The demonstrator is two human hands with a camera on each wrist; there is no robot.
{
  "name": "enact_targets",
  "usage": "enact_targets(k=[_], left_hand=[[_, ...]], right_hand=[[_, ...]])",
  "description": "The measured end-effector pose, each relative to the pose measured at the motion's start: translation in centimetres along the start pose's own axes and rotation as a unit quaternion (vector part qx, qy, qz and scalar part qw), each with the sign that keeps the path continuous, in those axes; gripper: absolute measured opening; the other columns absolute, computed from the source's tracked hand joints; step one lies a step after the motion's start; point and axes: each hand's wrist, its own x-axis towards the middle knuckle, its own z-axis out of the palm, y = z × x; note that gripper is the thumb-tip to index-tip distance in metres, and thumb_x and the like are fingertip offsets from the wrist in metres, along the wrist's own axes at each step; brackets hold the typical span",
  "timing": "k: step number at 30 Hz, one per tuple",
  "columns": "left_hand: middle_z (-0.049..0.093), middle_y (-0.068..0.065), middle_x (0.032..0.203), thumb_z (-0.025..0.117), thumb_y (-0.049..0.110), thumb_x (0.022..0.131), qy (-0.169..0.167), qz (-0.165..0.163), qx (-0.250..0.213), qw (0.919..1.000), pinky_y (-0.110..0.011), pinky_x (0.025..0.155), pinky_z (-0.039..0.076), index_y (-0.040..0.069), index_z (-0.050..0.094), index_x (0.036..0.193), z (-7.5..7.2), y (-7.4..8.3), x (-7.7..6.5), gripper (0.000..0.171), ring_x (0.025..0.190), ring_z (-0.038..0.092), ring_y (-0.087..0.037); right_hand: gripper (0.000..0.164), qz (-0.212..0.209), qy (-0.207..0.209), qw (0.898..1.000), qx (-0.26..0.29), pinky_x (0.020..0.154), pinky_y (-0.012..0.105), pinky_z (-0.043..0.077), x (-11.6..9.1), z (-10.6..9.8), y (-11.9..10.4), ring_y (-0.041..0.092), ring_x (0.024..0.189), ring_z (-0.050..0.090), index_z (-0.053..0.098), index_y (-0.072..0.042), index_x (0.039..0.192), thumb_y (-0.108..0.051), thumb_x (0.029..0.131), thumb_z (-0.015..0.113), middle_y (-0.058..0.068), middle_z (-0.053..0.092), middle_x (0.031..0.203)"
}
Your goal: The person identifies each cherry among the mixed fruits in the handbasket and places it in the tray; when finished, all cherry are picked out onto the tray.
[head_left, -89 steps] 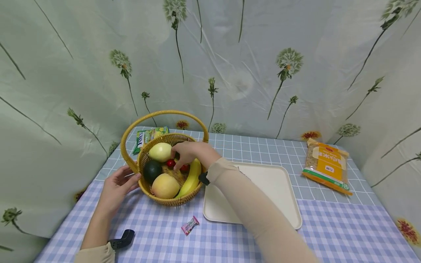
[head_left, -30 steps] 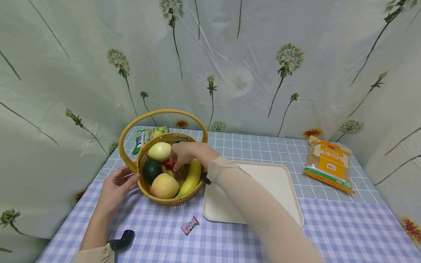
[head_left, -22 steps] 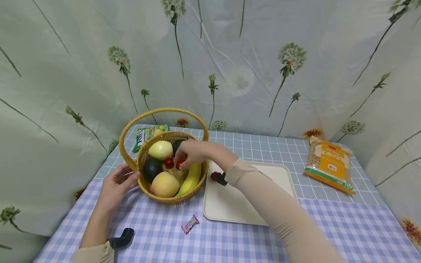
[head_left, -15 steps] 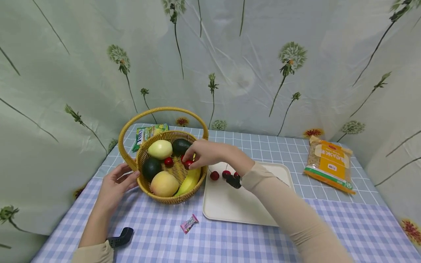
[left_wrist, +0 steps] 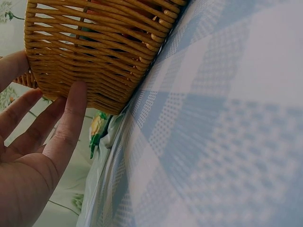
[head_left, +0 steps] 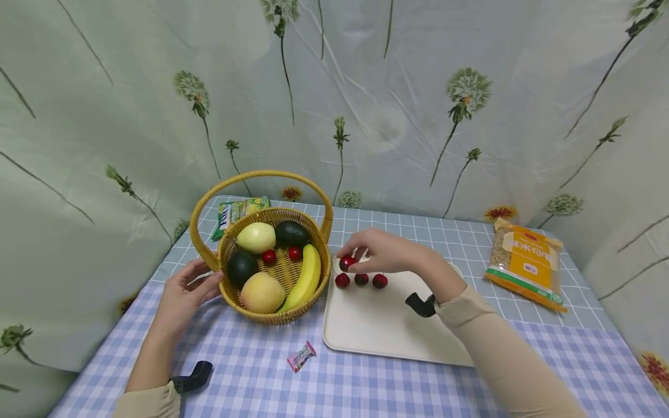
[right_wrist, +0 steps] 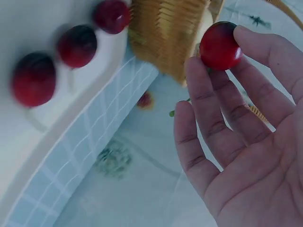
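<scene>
My right hand [head_left: 387,252] pinches a dark red cherry [head_left: 347,263] between thumb and fingertips, above the tray's far left corner. In the right wrist view the held cherry [right_wrist: 220,46] looks glossy. Three more cherries [head_left: 361,279] lie in a row on the cream tray [head_left: 387,325]. My left hand [head_left: 183,299] rests its fingertips against the left side of the wicker basket [head_left: 266,319]; the left wrist view shows those fingers [left_wrist: 71,118] extended against the weave. Inside the basket are two cherries [head_left: 295,253], a banana [head_left: 308,276], a peach [head_left: 263,292], a pale yellow-green fruit [head_left: 256,238] and two dark green fruits [head_left: 291,233].
The basket's tall handle [head_left: 261,173] arches over it. Behind it lies a green snack packet [head_left: 230,215]. A small pink wrapped candy [head_left: 301,356] is on the checked cloth in front. An orange and clear food bag [head_left: 525,264] lies at the far right.
My right hand has taken a cherry out of the basket and carried it right, over the tray. The cherries on the tray have come into view. The left hand stays at the basket.
</scene>
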Motion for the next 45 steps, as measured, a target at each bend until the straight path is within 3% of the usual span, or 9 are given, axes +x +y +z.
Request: enact_targets(k=[8, 19, 25, 33, 45], left_hand=[[0.066, 0.019, 0.118, 0.072, 0.014, 0.104, 0.003, -0.001, 0.017, 0.9998, -0.02, 0.082, 0.065, 0.004, 0.055, 0.151, 0.3, 0.2, -0.1, 0.051, 0.102, 0.071, 0.005], [0.066, 0.019, 0.118, 0.071, 0.011, 0.104, 0.008, 0.004, 0.022, 0.9997, -0.019, 0.081, 0.065, 0.003, 0.055, 0.149, 0.1, 0.1, 0.0, 0.048, 0.101, 0.069, 0.007], [0.066, 0.019, 0.118, 0.075, 0.018, 0.103, 0.01, 0.003, 0.034, 0.9994, -0.02, 0.082, 0.065, 0.003, 0.055, 0.15, 0.1, 0.2, 0.0, 0.053, 0.104, 0.07, 0.003], [0.066, 0.019, 0.117, 0.07, 0.009, 0.105, 0.009, 0.0, 0.021, 0.9997, -0.019, 0.082, 0.065, 0.003, 0.055, 0.15, 0.1, 0.2, 0.0, 0.048, 0.101, 0.07, 0.006], [0.065, 0.022, 0.118, 0.072, 0.015, 0.105, 0.01, -0.002, 0.045, 0.9989, -0.019, 0.083, 0.065, 0.004, 0.053, 0.152, 0.2, 0.3, -0.1, 0.053, 0.104, 0.07, 0.004]], right_hand=[[0.034, 0.043, 0.044, 0.998, 0.02, 0.102, 0.053, 0.061, -4.1, 0.3, 3.5, 0.02, 0.111, 0.075, 0.075, -0.008, 0.132, -0.016, 0.1, 0.074, 0.006, 0.076, 0.128], [0.033, 0.064, 0.073, 0.994, 0.053, 0.099, 0.049, 0.063, -6.9, 1.0, 6.6, 0.024, 0.11, 0.075, 0.075, -0.004, 0.13, -0.014, 0.099, 0.077, 0.01, 0.077, 0.126], [0.035, 0.084, 0.073, 0.992, 0.063, 0.099, 0.047, 0.063, -7.6, 1.6, 7.8, 0.024, 0.11, 0.074, 0.074, -0.002, 0.129, -0.015, 0.097, 0.08, 0.01, 0.077, 0.126], [0.034, 0.11, 0.064, 0.989, 0.07, 0.1, 0.048, 0.063, -7.9, 2.4, 9.2, 0.024, 0.111, 0.073, 0.075, -0.003, 0.128, -0.013, 0.096, 0.08, 0.009, 0.077, 0.124], [0.033, 0.12, 0.056, 0.989, 0.065, 0.099, 0.045, 0.064, -7.5, 3.4, 9.9, 0.022, 0.108, 0.073, 0.076, -0.006, 0.126, -0.008, 0.093, 0.081, 0.008, 0.077, 0.122]])
